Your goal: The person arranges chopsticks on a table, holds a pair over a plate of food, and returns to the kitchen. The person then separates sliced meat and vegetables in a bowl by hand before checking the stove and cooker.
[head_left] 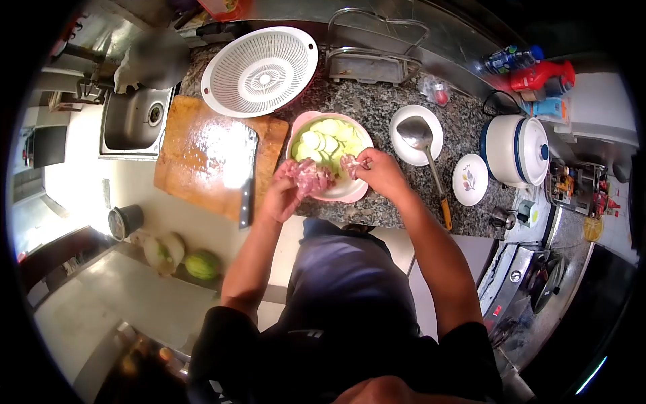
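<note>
A pink-rimmed bowl on the granite counter holds pale green vegetable slices. Over its near left edge, my left hand is closed around a clump of raw sliced meat. My right hand pinches a smaller piece of the same raw meat above the bowl's right side. Left of the bowl lies a wet wooden cutting board, and a kitchen knife rests along its right part with the black handle toward me.
A white colander stands behind the board, near the sink. To the right are a white plate with a metal spatula, a small flowered dish and a white pot. A metal rack stands at the back.
</note>
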Action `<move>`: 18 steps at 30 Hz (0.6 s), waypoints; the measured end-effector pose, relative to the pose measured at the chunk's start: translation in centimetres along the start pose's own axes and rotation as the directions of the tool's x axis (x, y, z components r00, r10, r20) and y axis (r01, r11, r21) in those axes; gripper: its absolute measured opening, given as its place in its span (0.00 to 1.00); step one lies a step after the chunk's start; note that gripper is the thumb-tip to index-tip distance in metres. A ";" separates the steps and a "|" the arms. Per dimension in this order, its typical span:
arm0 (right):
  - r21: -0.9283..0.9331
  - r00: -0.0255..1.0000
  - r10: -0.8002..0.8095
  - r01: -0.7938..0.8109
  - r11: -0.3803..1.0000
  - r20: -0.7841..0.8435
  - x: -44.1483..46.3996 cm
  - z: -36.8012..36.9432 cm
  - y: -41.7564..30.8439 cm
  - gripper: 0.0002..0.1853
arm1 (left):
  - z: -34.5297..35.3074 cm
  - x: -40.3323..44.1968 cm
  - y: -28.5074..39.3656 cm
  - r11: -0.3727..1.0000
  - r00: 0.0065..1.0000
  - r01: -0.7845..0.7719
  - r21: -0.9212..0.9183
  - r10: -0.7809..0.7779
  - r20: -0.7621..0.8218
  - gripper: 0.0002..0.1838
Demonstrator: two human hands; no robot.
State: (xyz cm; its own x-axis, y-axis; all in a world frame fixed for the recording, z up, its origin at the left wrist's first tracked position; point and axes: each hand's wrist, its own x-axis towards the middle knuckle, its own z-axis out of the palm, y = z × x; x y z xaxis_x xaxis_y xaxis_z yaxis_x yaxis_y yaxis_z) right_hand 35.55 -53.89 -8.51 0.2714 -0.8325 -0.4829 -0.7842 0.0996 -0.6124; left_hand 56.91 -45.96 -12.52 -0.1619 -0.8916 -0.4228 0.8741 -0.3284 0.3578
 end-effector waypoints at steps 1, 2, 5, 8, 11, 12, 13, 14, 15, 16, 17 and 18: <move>0.142 1.000 -0.017 0.016 0.990 0.002 0.0 -0.6 -0.1 0.12 | 0.2 0.2 0.0 1.000 1.000 0.000 0.002 0.000 0.006 0.17; 0.258 0.998 -0.066 0.065 0.964 -0.005 0.0 -0.6 0.0 0.12 | 0.5 0.4 -0.1 1.000 1.000 0.020 0.020 -0.021 0.013 0.17; 0.315 0.986 -0.161 0.138 0.939 0.049 -1.5 -1.7 -3.0 0.09 | 1.8 1.1 -1.1 0.997 0.998 0.037 0.073 -0.040 0.043 0.20; 0.138 0.957 -0.284 0.289 0.947 -0.053 -2.1 -0.2 -4.1 0.09 | 2.9 1.7 -1.8 0.991 0.990 0.135 0.012 -0.135 0.036 0.30; 0.003 0.955 -0.292 0.292 0.956 -0.050 -3.1 0.9 -5.4 0.13 | 5.2 1.1 -1.6 0.969 0.979 0.200 -0.146 -0.191 0.072 0.27; -0.041 0.919 -0.383 0.381 0.924 -0.094 -3.6 1.7 -5.5 0.14 | 3.5 1.6 -2.3 0.977 0.988 0.152 -0.146 -0.145 0.059 0.22; -0.088 0.871 -0.473 0.465 0.881 -0.133 -4.1 2.1 -5.7 0.15 | 3.8 1.5 -2.3 0.978 0.988 0.152 -0.145 -0.145 0.060 0.22; -0.107 0.873 -0.481 0.473 0.875 -0.080 -4.8 2.0 -6.1 0.17 | 4.4 1.2 -2.4 0.984 0.989 0.139 -0.114 -0.143 -0.026 0.22; -0.112 0.873 -0.481 0.472 0.874 -0.081 -5.2 2.0 -6.2 0.17 | 4.8 1.2 -2.5 0.988 0.985 0.128 -0.084 -0.137 -0.108 0.23; -0.115 0.867 -0.496 0.488 0.865 -0.054 -5.6 2.1 -6.3 0.17 | 3.9 1.5 -2.6 0.980 0.981 0.187 -0.069 -0.190 -0.029 0.25; -0.113 0.860 -0.509 0.503 0.857 -0.027 -5.8 2.3 -6.4 0.18 | 3.3 1.5 -2.8 0.979 0.980 0.192 -0.071 -0.194 -0.029 0.25; -0.067 0.824 -0.550 0.546 0.835 -0.138 -5.6 2.6 -6.3 0.15 | 2.7 1.3 -2.9 0.976 0.978 0.204 -0.076 -0.207 -0.037 0.23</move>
State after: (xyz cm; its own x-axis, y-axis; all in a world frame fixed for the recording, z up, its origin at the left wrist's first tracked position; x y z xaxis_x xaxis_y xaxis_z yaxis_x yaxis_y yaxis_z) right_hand 40.39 -48.43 -3.56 0.5778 -0.8158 0.0248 -0.5443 -0.4077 -0.7332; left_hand 52.90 -47.02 -11.89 -0.3225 -0.7919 -0.5186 0.8547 -0.4791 0.2000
